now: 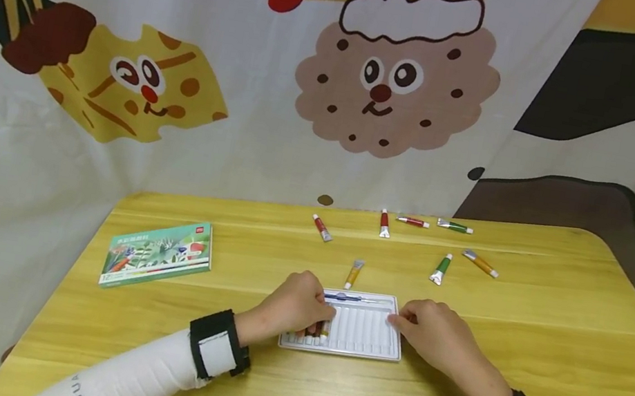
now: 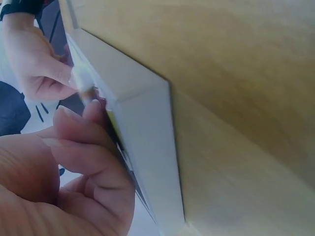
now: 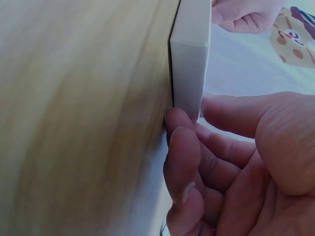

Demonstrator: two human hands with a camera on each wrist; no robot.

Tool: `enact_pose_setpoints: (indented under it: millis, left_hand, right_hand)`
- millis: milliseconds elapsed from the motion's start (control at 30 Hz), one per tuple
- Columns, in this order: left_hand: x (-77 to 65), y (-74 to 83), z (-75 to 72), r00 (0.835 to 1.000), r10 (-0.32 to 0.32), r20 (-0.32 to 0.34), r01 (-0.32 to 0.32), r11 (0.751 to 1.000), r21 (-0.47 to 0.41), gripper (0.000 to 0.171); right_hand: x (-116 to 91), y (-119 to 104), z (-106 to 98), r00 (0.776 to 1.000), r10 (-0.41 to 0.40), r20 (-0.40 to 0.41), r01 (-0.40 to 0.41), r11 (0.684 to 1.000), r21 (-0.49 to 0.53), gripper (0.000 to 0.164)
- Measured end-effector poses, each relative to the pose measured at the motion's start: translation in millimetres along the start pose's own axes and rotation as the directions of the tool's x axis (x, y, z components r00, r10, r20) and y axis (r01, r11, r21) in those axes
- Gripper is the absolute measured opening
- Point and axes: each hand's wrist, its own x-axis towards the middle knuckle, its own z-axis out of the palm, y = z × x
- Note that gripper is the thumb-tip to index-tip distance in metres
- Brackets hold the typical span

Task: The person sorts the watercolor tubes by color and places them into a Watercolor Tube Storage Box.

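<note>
Right hand [image 1: 437, 330] pinches tray [image 1: 361, 333], left hand [image 1: 293, 303] curled over tubes [image 1: 324, 334], hold unclear; we judge tray light, stiff, grip rim [image 1: 354, 355]

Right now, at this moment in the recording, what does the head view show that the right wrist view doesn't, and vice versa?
Only the head view: the green box, seven loose paint tubes, and the grooved inside of the white tray, with a brush along its far side.

Only the right wrist view: the palm of the right hand, with a fingertip at the tray's bottom edge.

Both: the tray, both hands, the wooden table and the fabric backdrop with its cheese figure.
</note>
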Motion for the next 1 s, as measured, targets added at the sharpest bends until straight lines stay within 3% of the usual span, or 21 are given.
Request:
enact_pose_setpoints:
  millis: [200, 567, 1000]
  left_hand:
    - [-0.1, -1.7, 1.0, 1.000, 0.015, -0.009, -0.015, 1.000, 0.022, 0.037]
    - [-9.2, 1.0, 1.8, 1.000, -0.019, 0.009, 0.018, 0.994, 0.108, 0.049]
    - [-7.4, -2.0, 2.8, 1.000, -0.005, 0.002, 0.004, 0.997, 0.082, 0.044]
  right_hand:
    - [0.6, 0.8, 0.6, 1.000, -0.001, -0.001, 0.001, 1.000, -0.002, 0.019]
    - [1.2, 0.3, -1.2, 1.000, 0.011, 0.006, -0.011, 1.000, 0.000, 0.017]
    - [1.6, 1.3, 1.0, 1.000, 0.016, 0.005, -0.016, 1.000, -0.004, 0.016]
